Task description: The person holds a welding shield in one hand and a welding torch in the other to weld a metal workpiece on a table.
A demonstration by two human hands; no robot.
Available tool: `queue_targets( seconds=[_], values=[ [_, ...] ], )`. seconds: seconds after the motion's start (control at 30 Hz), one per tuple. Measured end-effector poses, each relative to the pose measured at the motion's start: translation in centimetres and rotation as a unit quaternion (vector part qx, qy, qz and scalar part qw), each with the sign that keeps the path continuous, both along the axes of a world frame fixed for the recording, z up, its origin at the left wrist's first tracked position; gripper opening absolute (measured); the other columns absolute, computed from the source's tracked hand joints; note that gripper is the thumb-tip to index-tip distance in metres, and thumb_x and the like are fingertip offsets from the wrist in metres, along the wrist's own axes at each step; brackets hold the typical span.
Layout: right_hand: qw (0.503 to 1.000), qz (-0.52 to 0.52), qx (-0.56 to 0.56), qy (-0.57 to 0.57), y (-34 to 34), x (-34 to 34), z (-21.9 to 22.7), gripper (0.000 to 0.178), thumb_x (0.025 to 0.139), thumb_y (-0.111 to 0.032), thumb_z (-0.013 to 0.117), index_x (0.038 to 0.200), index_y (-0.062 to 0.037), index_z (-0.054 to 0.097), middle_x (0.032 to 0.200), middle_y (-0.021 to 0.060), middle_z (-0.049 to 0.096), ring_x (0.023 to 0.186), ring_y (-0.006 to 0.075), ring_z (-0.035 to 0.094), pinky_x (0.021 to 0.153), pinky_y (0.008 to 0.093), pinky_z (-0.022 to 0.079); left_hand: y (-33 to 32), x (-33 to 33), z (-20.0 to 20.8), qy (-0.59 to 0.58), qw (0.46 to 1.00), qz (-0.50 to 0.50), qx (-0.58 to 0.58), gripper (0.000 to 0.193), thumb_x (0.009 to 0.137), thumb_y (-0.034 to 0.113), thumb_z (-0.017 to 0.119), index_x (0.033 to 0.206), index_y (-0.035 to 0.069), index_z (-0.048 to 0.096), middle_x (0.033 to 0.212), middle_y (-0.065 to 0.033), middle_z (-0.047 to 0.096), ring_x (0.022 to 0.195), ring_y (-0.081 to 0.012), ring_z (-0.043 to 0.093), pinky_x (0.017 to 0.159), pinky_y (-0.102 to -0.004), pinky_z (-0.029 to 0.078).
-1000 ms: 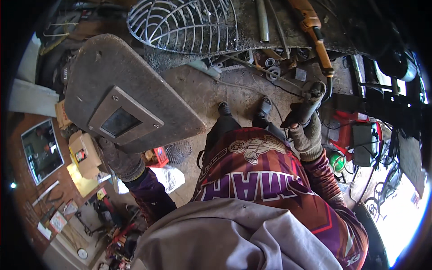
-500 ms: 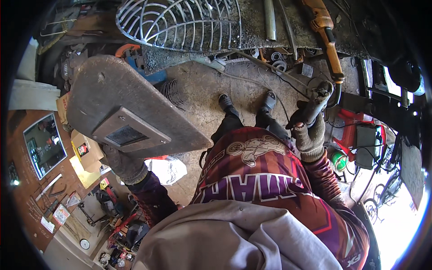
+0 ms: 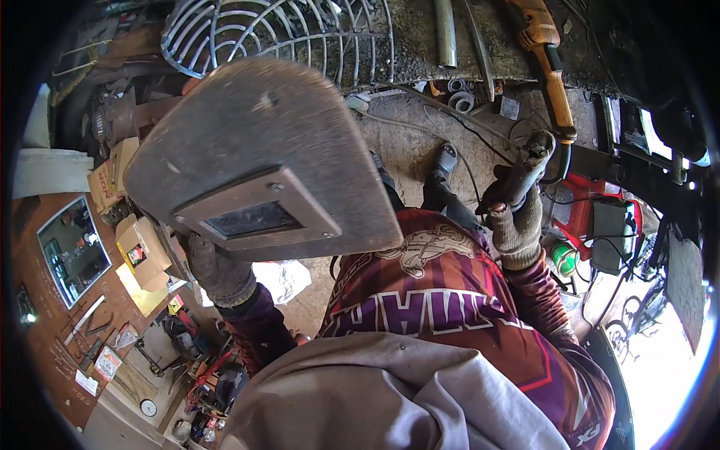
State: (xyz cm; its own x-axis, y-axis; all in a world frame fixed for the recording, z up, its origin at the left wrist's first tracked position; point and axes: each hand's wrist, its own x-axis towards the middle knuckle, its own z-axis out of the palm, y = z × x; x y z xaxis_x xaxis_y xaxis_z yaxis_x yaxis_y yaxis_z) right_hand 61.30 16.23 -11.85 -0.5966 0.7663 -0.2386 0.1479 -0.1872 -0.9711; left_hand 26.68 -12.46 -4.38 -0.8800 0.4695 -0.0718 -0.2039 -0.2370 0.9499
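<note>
My left hand (image 3: pixel 215 268), in a grey knit glove, is closed behind the lower left edge of a worn brown welding shield (image 3: pixel 240 135). The shield is tilted in front of my chest, with a small dark window (image 3: pixel 251 219) in a screwed-on frame. Its grip and most of my left fingers are hidden. To the right, my gloved right hand (image 3: pixel 517 232) is closed around what looks like a welding electrode holder (image 3: pixel 528 171), its worn grey end pointing up and away. No rod can be made out in its jaw.
A welded metal grille (image 3: pixel 337 45) lies on the dark workbench (image 3: pixel 420 45) ahead, beside a metal tube (image 3: pixel 445 34) and an orange power tool (image 3: pixel 553 75). A red plastic chair (image 3: pixel 581 187) stands at right. Cables (image 3: pixel 480 139) cross the floor. Cardboard boxes (image 3: pixel 142 251) and tools crowd the left.
My left hand has swung the shield up and to the right, so it now covers part of the grille and one of my feet. The right hand has barely moved.
</note>
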Motion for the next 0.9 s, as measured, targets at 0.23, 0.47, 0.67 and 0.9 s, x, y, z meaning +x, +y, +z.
queue_targets(
  seconds=[0.23,0.47,0.67,0.9],
  values=[
    [1.0,0.022,0.009,-0.012,0.6,-0.3,0.2,0.086,0.084,-0.056,0.078,0.132,0.0064,0.044,0.082,0.0026,0.06,0.068,0.0085,0.054,0.062,0.0232,0.043,1.8,0.1,1.7,-0.03,0.996,-0.072,0.033,0.052,0.092,0.021,0.069,0.14,0.007,0.053,0.124,-0.014,0.066,0.105,-0.0278,0.069,0.088,-0.0433,0.06],
    [1.0,-0.005,-0.005,0.011,0.1,-0.1,-0.4,0.088,0.081,-0.052,0.083,0.134,0.0059,0.044,0.081,0.0014,0.059,0.066,0.0084,0.054,0.061,0.0231,0.042,0.9,-1.1,1.8,0.047,0.999,0.014,-0.022,0.051,0.098,0.03,0.059,0.139,0.002,0.05,0.134,-0.0181,0.059,0.115,-0.031,0.064,0.097,-0.0446,0.056],
    [1.0,-0.005,0.021,-0.008,-0.4,0.1,0.7,0.087,0.084,-0.052,0.079,0.137,0.0062,0.043,0.079,0.0022,0.06,0.062,0.0087,0.054,0.057,0.0231,0.041,1.1,-1.5,-0.1,0.185,0.977,0.055,-0.086,0.048,0.096,0.025,0.063,0.136,0.0,0.055,0.129,-0.0174,0.063,0.114,-0.0288,0.065,0.095,-0.0436,0.055],
    [0.999,-0.016,0.027,-0.019,-1.2,-0.4,1.2,0.087,0.085,-0.053,0.078,0.138,0.0059,0.042,0.082,0.0027,0.06,0.064,0.0086,0.054,0.06,0.0234,0.042,2.0,-1.2,0.5,0.088,0.994,0.05,-0.04,0.048,0.096,0.018,0.065,0.139,0.002,0.053,0.134,-0.0167,0.06,0.122,-0.0259,0.059,0.102,-0.0416,0.05]
  ],
)
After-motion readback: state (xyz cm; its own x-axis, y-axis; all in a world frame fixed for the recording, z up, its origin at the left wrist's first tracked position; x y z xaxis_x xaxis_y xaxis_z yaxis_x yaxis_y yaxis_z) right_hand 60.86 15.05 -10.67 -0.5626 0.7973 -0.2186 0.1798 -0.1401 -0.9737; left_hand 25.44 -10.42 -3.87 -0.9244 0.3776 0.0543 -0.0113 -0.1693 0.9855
